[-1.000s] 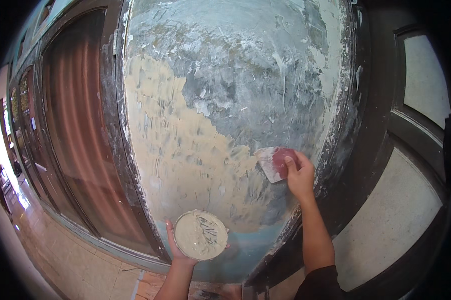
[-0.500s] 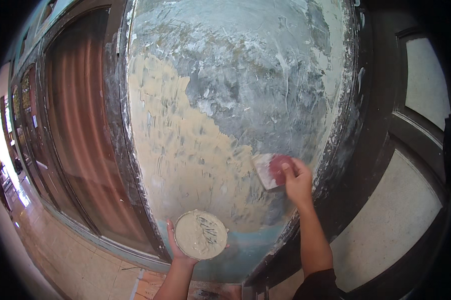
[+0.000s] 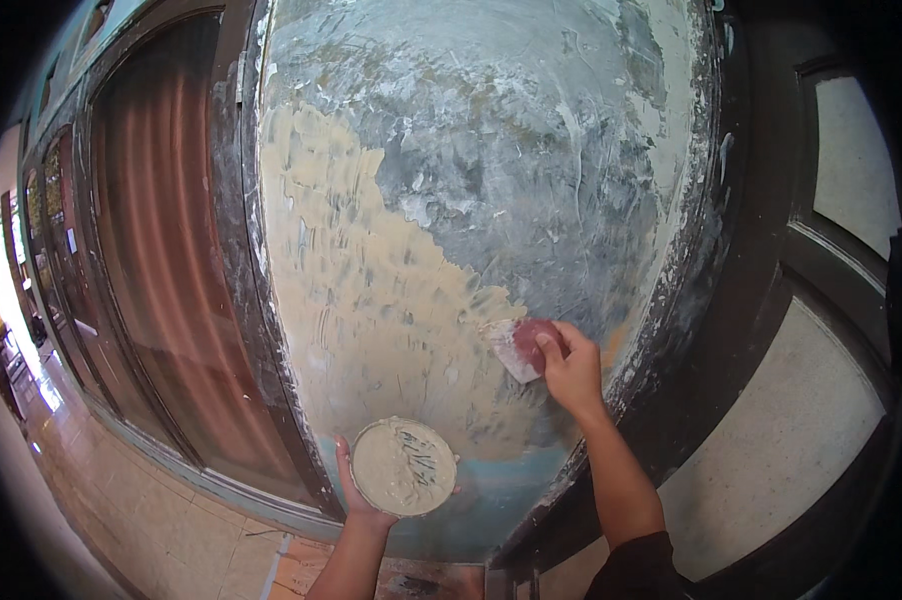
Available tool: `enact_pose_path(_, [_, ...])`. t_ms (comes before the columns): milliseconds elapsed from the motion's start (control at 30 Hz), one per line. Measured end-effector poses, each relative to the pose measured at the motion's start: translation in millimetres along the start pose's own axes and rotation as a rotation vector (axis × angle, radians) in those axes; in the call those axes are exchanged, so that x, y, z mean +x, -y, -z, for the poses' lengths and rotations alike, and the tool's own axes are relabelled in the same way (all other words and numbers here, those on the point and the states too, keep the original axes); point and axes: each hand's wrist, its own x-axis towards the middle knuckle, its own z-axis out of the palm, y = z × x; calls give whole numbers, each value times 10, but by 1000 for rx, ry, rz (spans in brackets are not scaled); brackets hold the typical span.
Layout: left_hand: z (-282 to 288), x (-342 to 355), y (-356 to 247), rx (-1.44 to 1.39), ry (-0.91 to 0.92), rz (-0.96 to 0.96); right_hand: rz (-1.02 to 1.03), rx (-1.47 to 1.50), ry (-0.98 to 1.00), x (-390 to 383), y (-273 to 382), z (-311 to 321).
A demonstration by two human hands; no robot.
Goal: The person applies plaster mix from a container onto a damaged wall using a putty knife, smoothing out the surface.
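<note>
My right hand (image 3: 575, 372) grips a red putty scraper (image 3: 534, 343) between thumb and fingers. Its blade, smeared with pale filler, lies against the wall (image 3: 491, 215) at the lower right of the beige patch. Beige filler (image 3: 346, 260) covers the left and lower part of this wall; bare grey plaster shows above and to the right. Low in front of the wall, my left hand (image 3: 359, 490) holds up a round tub of filler (image 3: 403, 470) from below, its fingers wrapped round the side. Grooves mark the filler's surface. Most of the left fingers are hidden behind the tub.
A dark-framed window with a reddish curtain (image 3: 161, 220) borders the wall on the left. To the right stands a dark wooden door (image 3: 761, 300) with pale panels. Tan floor tiles (image 3: 161, 500) run along the lower left, and an orange-brown sheet (image 3: 301, 568) lies below.
My right hand has moved left and slightly down with the scraper. Beige filler now covers more of the grey beside the lower right of the patch. The tub has barely moved.
</note>
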Motion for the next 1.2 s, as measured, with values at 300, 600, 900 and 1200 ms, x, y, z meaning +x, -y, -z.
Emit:
enact_pose_path(300, [8, -30, -41, -68, -18, -11, -169, 411, -91, 11, 112, 135])
enact_pose_path(600, [-25, -50, -36, -292, 82, 54, -119, 337, -187, 213, 27, 403])
enact_pose_path(900, [-15, -27, 21, 29, 62, 57, -195, 146, -89, 112, -112, 323])
enact_pose_path(1200, [-63, -58, 44, -15, 20, 70, -378, 624, 227, -221, 170, 485])
